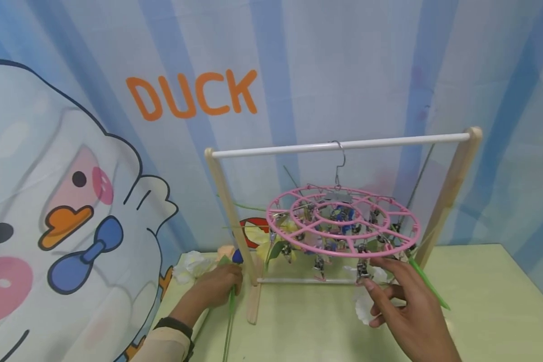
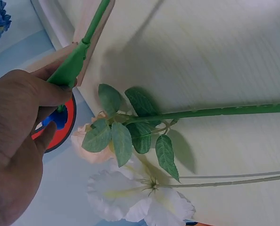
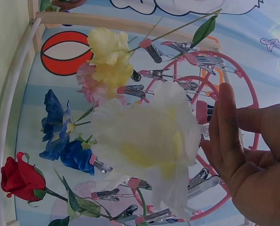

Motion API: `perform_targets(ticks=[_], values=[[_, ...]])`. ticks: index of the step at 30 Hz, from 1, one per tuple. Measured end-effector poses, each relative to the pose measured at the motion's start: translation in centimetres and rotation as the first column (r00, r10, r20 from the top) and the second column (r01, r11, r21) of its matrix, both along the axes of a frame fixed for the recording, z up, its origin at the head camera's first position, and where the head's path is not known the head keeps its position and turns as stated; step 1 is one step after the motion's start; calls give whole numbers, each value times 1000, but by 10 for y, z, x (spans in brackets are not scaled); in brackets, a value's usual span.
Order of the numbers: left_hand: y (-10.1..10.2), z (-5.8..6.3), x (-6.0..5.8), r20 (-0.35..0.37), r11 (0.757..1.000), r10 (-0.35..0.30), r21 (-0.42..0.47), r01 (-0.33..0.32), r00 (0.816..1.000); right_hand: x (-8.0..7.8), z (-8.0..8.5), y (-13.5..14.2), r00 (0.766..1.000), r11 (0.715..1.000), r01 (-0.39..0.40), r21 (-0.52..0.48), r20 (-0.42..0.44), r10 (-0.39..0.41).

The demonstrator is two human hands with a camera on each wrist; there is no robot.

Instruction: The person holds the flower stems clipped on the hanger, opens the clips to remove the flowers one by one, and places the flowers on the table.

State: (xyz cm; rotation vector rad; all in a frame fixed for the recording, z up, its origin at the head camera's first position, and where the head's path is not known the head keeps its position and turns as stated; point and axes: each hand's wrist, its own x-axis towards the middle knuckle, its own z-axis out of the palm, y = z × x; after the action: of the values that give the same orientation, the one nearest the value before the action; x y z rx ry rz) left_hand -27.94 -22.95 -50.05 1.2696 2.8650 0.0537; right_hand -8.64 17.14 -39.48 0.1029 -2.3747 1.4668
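My left hand holds the green stem of a blue artificial flower beside the stand's left leg. The bloom is partly hidden behind the fingers. At the front rim of a round pink clip hanger, my right hand pinches a metal clip between thumb and finger. Close by the right fingers hangs a white flower; its attachment is hidden. Other clips hold a yellow flower, a red rose and blue flowers.
The hanger hooks over the white rod of a wooden stand. A peach flower and a white flower lie on the pale green table at the left. A printed curtain hangs behind.
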Motion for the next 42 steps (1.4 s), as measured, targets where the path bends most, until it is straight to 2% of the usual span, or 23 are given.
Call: perform_targets(ticks=[2, 5, 11, 15, 23, 37, 42], values=[[0, -3, -1, 16, 999, 26, -22, -26, 1000, 0, 0, 1, 1000, 1000, -6, -4, 5, 7], [0, -8, -4, 11, 999, 29, -34, -29, 1000, 0, 1, 2, 1000, 1000, -13, -16, 26, 14], [0, -17, -8, -24, 998, -57, 0, 57, 998, 1, 1, 3, 999, 999, -20, -40, 28, 21], [1, -21, -10, -47, 996, -87, 30, 88, 995, 2, 1, 4, 1000, 998, -27, -54, 8, 27], [-1, -28, -9, -58, 997, -68, 41, 70, 996, 4, -1, 4, 999, 997, -33, -68, -22, 32], [-1, -31, -8, -78, 997, -66, 41, 69, 995, 5, 1, 5, 999, 998, -9, -57, -33, 7], [-1, -32, -7, -73, 999, -45, 22, 47, 996, 7, 1, 7, 999, 998, 11, -60, -38, -13]])
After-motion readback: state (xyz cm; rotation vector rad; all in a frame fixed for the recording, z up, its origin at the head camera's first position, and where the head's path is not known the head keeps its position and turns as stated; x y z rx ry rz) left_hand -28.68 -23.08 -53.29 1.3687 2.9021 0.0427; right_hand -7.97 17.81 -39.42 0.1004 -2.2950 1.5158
